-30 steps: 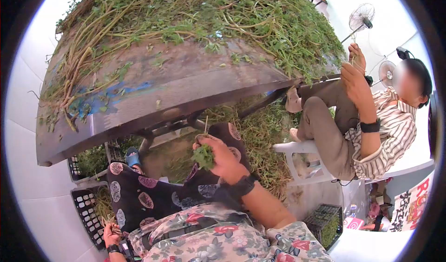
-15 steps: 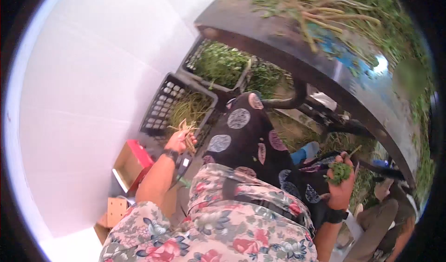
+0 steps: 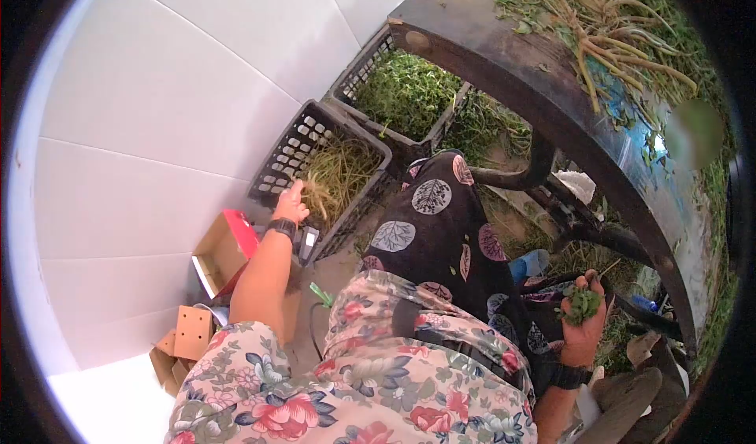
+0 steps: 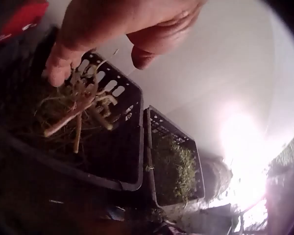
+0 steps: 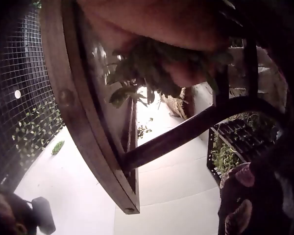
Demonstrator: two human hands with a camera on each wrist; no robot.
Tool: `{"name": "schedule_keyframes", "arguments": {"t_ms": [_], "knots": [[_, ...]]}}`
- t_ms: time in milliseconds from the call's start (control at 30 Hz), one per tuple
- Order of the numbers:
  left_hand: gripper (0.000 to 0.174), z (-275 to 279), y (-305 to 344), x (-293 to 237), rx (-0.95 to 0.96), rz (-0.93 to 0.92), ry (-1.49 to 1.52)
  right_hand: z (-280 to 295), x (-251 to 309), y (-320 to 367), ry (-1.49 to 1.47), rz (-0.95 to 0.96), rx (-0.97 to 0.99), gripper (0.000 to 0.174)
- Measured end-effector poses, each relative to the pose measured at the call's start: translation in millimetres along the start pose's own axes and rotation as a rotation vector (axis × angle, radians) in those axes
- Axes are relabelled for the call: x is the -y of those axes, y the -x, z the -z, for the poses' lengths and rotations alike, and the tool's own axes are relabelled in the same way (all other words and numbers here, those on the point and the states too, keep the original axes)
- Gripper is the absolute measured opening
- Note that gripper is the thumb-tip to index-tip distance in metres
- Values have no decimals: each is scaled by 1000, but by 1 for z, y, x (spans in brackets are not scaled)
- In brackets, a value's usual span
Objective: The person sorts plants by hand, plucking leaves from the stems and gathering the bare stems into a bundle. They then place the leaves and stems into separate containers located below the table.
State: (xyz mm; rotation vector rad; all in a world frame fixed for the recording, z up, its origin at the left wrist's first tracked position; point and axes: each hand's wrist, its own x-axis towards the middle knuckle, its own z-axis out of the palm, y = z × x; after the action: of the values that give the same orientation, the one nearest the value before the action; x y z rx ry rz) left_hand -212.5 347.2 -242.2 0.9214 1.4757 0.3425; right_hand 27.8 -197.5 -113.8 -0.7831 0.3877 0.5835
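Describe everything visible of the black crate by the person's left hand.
The black crate looks like plastic: rectangular, open-topped, its walls pierced by rows of slots. It sits upright at floor level beside the person's leg, partly filled with pale yellowish stems. The left hand is over its near rim. A second crate, holding green leaves, stands close alongside.

You have two hands showing, left hand (image 3: 290, 205) and right hand (image 3: 584, 330), two black crates (image 3: 287, 160), one red box (image 3: 239, 237), one table (image 3: 504, 58) and one bunch of greens (image 3: 581, 302).
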Motion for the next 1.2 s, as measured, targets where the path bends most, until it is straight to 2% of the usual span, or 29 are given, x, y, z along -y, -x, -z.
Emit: {"name": "schedule_keyframes", "arguments": {"t_ms": [67,100,167,233,267,300,333,367,400,433,467,500,567,600,700,800,867,900,1033,1067,1100,1167,1200], "knots": [[35,-1,0,-11,288,-69,9,-13,0,6,46,0,-76,14],[33,-7,0,-10,451,-108,115,-17,0,8,92,-18,-24,13],[29,-76,49,-31,528,-86,26,-28,1,10,187,-59,82,13],[31,-135,140,-53,752,-167,-285,-43,-5,12,356,11,68,11],[34,-158,178,-53,908,-286,-438,-53,-8,13,439,47,66,10],[36,-177,208,-50,1074,-289,-507,-66,-7,18,585,30,92,12],[36,-192,238,-46,1308,-446,-518,-79,-4,25,729,15,115,14],[40,-207,268,-40,1316,-809,-661,-91,-1,32,874,2,133,17],[44,-221,286,-31,1357,-995,-704,-100,-1,38,1072,15,144,20],[45,-230,308,-31,1462,-851,-690,-108,-1,43,1270,27,152,23],[40,-236,323,-27,1479,-885,-669,-112,0,45,1467,42,155,27],[32,-246,325,-12,1523,-1029,-582,-111,1,43,1445,-5,204,29],[22,-255,325,3,1472,-1139,-565,-108,-1,39,1394,-102,303,33],[20,-255,323,8,1435,-1113,-544,-110,3,41,1426,-112,296,32],[16,-254,321,5,1363,-1044,-508,-76,-14,45,1342,262,-12,27],[15,-251,319,-6,1361,-978,-518,-98,4,48,1137,69,138,22],[15,-252,320,-9,1366,-950,-525,-99,2,48,1115,97,189,19],[14,-251,322,-12,1344,-1030,-585,-98,1,47,1105,113,210,18],[10,-251,339,-16,1247,-1373,-753,-88,-5,36,1249,346,242,16],[9,-250,346,-13,1229,-1456,-769,-86,-4,36,1344,548,241,15],[9,-249,356,-13,1301,-1494,-675,-84,-2,35,1442,739,235,15],[9,-246,373,-16,1455,-1536,-484,-74,5,29,1294,622,-146,14],[9,-248,374,-17,1422,-1512,-498,-68,13,27,979,511,-171,15]]}}
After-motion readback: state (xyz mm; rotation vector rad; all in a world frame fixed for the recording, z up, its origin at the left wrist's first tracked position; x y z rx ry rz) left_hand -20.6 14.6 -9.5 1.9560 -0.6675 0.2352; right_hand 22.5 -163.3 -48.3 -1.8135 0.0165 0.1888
